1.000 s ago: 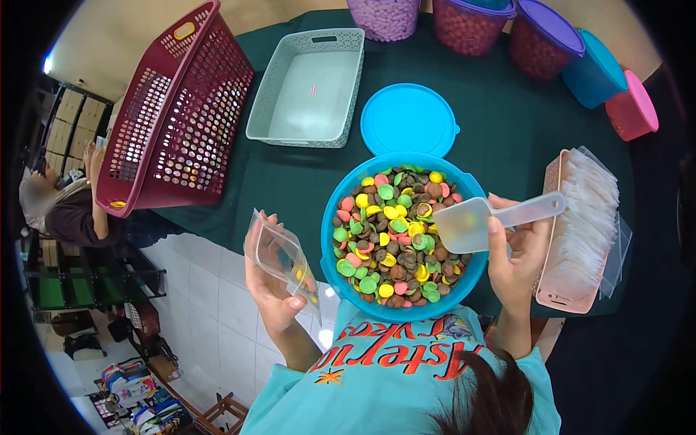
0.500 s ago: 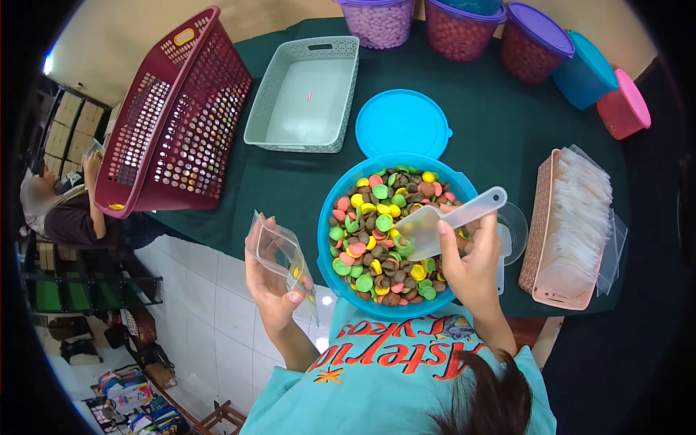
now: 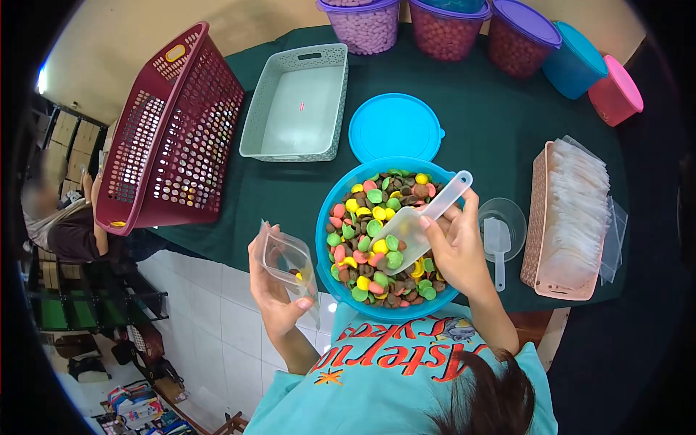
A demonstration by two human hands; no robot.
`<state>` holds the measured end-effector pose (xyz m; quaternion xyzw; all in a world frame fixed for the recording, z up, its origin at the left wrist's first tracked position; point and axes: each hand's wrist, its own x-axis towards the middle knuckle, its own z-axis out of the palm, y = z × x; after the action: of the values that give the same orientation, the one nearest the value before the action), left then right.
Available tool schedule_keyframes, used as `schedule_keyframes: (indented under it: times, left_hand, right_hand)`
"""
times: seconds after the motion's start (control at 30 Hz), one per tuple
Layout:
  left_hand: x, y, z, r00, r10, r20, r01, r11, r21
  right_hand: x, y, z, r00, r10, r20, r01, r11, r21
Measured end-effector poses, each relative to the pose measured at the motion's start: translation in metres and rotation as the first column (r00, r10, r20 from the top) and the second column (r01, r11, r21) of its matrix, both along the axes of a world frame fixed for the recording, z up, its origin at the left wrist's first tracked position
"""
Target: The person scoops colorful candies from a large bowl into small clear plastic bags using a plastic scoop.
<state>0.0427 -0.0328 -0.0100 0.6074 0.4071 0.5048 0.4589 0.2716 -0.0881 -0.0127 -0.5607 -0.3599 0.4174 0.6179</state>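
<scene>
My right hand (image 3: 460, 243) grips a translucent plastic scoop (image 3: 415, 239) by its handle, with the scoop's blade down in the candy. Brown, green, yellow and pink candy pieces (image 3: 362, 232) fill a round blue tub (image 3: 325, 286), which sits against my shirt. To the left of the tub, my left hand (image 3: 275, 293) is closed around a clear plastic pouch (image 3: 288, 262) with its mouth held apart. A few coloured pieces show low in the pouch.
A blue lid (image 3: 395, 127) lies behind the tub. Further left are a pale green tray (image 3: 293, 109) and a maroon basket (image 3: 174, 138). At right, a small scoop (image 3: 497, 239) rests in a clear bowl beside a pink basket of bags (image 3: 536, 239). Lidded tubs (image 3: 446, 32) line the back.
My right hand has turned and lowered the scoop's blade further into the candy, uncovering the clear bowl. The left hand still holds the pouch. The whole view has shifted slightly.
</scene>
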Motion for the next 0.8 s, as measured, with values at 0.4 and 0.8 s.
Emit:
schedule_keyframes:
  times: [0.4,0.8]
  left_hand:
    - [0.025,-0.008,0.006,0.915,-0.168,-0.366,0.244,0.955,0.171]
    - [0.017,-0.018,0.008,0.936,-0.148,-0.32,0.211,0.962,0.173]
  right_hand:
    - [0.014,0.009,0.06,0.989,-0.147,0.026,0.136,0.96,0.246]
    - [-0.016,0.003,0.071,0.988,0.027,0.155,-0.102,0.858,0.503]
